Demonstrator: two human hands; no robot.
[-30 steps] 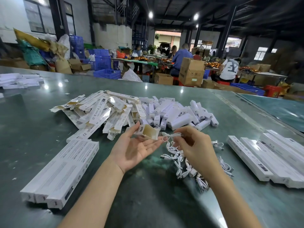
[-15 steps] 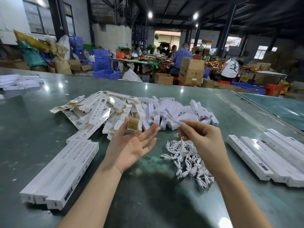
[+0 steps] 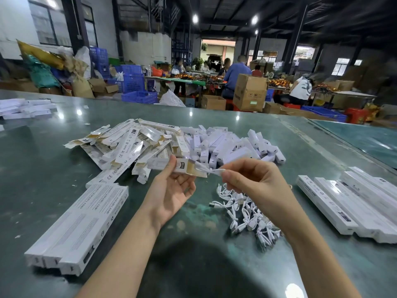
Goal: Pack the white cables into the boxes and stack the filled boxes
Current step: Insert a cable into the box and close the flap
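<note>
Left hand [image 3: 171, 191]: palm up above the desk, thumb and fingers curled round a box [image 3: 171, 165], open end turned to the right
Right hand [image 3: 251, 179]: fingertips pinched on a cable [image 3: 212, 169], its bundled end just at the box mouth; whether it is already partly inside I cannot tell
Box: slim white carton, brown inside at the flap; looks light and thin-walled, so a hard squeeze would likely crush it; best held round the middle of its length, as it is, leaving the mouth free
Cable: short, white, coiled and tied; soft and floppy, next to no weight; I would take it close to the leading end so it goes in straight instead of buckling at the flap
Loose cables [image 3: 247, 214]: tangled heap on the desk below the right wrist, plugs sticking out; likely to snag each other when one is lifted
Empty boxes [image 3: 133, 145]: jumbled pile behind the hands, flaps open
Small boxes [image 3: 232, 145]: short white ones heaped beside that pile, to the right
Left stack [image 3: 79, 224]: long closed boxes lying side by side near the desk edge
Right stack [image 3: 354, 203]: more long closed boxes, laid in rows, well apart from the cables
Desk [image 3: 43, 168]: dark green, glossy, lamps mirrored in it
Stage, as I judge it: feeding one cable in; flap not yet closed, stacking to follow
</note>
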